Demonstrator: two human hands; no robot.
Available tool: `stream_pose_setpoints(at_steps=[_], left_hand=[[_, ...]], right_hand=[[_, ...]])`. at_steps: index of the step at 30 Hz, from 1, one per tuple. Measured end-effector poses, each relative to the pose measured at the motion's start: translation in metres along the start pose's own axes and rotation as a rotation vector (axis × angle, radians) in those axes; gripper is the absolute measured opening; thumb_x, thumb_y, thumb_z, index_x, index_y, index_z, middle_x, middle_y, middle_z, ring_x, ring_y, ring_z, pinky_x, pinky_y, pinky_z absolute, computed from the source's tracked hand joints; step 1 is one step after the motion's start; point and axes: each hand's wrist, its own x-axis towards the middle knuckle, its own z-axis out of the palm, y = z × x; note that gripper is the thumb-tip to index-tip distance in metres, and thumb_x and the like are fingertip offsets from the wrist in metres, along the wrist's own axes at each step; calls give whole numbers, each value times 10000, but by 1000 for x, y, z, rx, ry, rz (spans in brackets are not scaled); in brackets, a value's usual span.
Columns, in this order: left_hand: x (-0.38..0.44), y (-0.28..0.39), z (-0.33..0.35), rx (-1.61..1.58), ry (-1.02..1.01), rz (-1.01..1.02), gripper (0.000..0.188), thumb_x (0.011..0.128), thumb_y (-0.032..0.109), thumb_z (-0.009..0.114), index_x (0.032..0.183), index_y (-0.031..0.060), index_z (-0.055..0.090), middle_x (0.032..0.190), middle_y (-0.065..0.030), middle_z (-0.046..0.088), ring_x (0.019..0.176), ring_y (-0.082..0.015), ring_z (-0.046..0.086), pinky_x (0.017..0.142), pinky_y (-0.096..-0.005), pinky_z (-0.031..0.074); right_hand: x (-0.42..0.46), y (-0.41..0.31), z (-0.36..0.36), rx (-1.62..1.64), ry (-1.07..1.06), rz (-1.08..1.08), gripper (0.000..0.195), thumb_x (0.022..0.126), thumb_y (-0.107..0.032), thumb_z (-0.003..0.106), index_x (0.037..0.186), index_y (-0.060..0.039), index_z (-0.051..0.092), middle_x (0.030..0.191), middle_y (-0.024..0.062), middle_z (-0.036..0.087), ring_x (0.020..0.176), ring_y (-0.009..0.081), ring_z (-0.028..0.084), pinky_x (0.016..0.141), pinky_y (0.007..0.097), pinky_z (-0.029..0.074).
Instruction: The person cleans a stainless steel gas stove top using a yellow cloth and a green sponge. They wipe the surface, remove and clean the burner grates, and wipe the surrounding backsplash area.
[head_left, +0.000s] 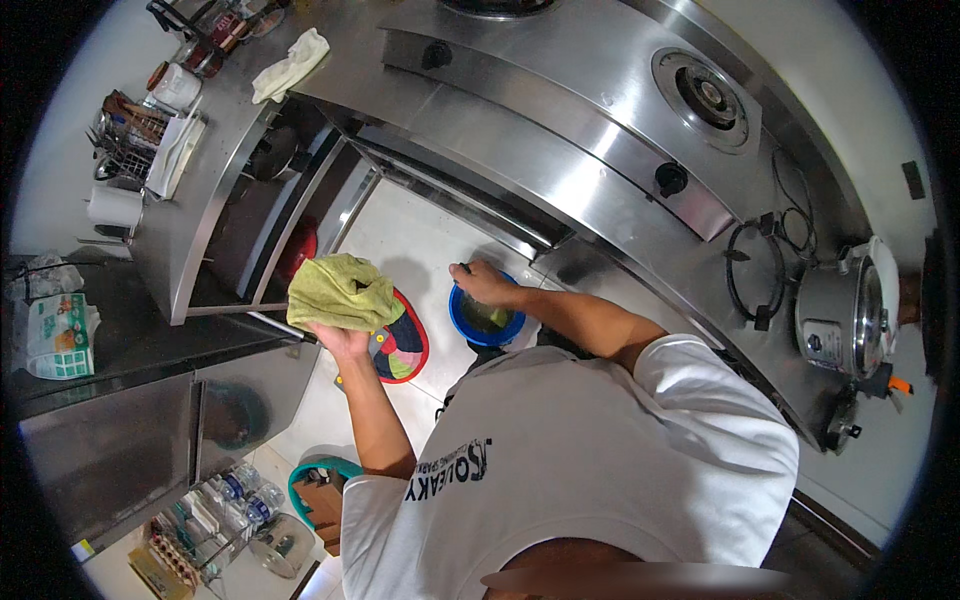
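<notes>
A yellow-green cloth (341, 292), crumpled and draped, rests on my left hand (343, 339), which is raised and holds it from below. My right hand (484, 285) is closed over the rim of a blue bucket (456, 319). A small dark handle end (465, 268) pokes out of that fist; whether it belongs to the bucket or to something else I cannot tell. Inside the bucket is murky water (484, 313) with something greenish in it. Below the cloth, a patterned floor mat (405, 341) with a red border lies partly hidden on the pale tiles.
Ahead runs a stainless steel counter (510, 127) with a gas burner (705, 94) and control knobs. A pressure cooker (832, 322) stands at right. At left are an open steel cabinet (262, 217) and a white cloth (291, 66). A teal tub (300, 487) holds cardboard behind me.
</notes>
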Motion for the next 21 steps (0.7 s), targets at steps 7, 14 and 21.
stream_pose_setpoints(at_steps=[7, 14, 21], left_hand=[[11, -10, 20, 75, -147, -57, 591, 843, 524, 395, 1272, 118, 373, 1250, -106, 442, 1121, -315, 441, 926, -518, 360], [43, -70, 68, 290, -212, -203, 580, 870, 502, 357, 1294, 109, 331, 1261, -107, 426, 1118, -294, 449, 905, -463, 398], [79, -165, 109, 960, -414, -108, 417, 900, 281, 366, 1190, -13, 421, 1172, -140, 486, 1079, -246, 481, 884, -360, 399]], right_hand=[[6, 7, 1, 138, -13, -60, 465, 848, -459, 424, 688, -31, 506, 636, 30, 519, 548, 146, 464, 519, 318, 406], [-51, -82, -138, 500, 0, -2, 258, 773, -146, 516, 974, -15, 421, 827, 123, 596, 606, 140, 569, 556, 248, 487], [-154, -60, -351, 265, 871, -174, 441, 806, -208, 598, 1157, 34, 486, 991, 78, 571, 830, 135, 548, 673, 261, 459]])
